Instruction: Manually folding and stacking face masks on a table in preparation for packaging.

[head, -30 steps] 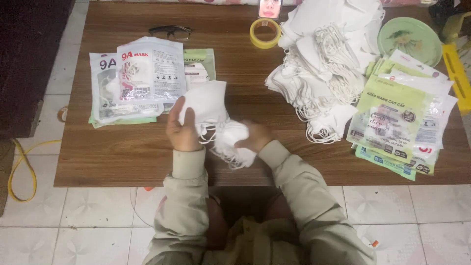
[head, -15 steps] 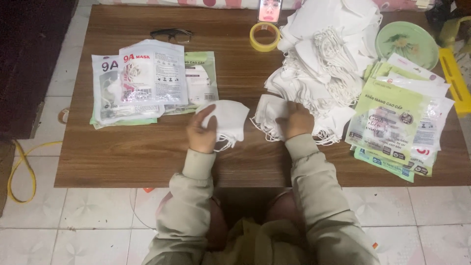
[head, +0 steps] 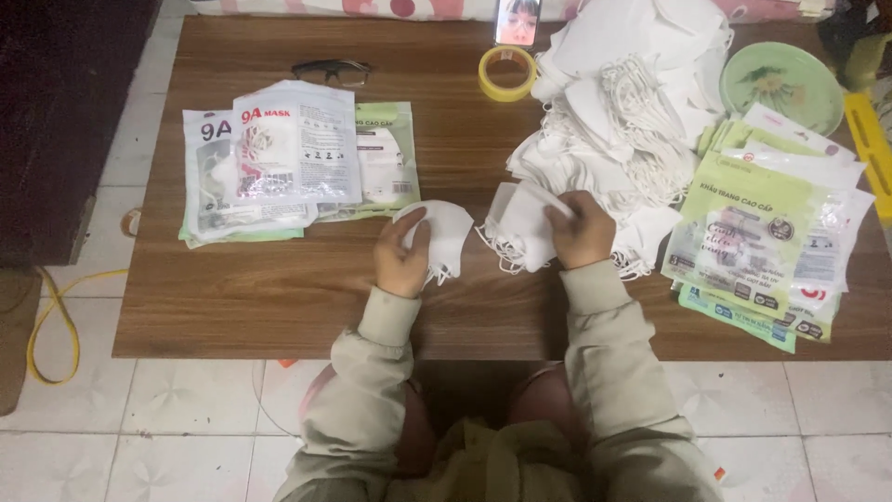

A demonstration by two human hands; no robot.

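Two folded white fabric face masks in hand: my left hand [head: 401, 260] pinches one [head: 444, 234] above the brown wooden table [head: 279, 307], my right hand [head: 582, 231] grips another [head: 522, 223] at the loose pile's [head: 623, 121] edge—best lifted singly, ear loops untangled.

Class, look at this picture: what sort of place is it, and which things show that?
Probably a home workbench for packing face masks: a wooden table on a tiled floor, a heap of loose masks, and stacks of mask packets.
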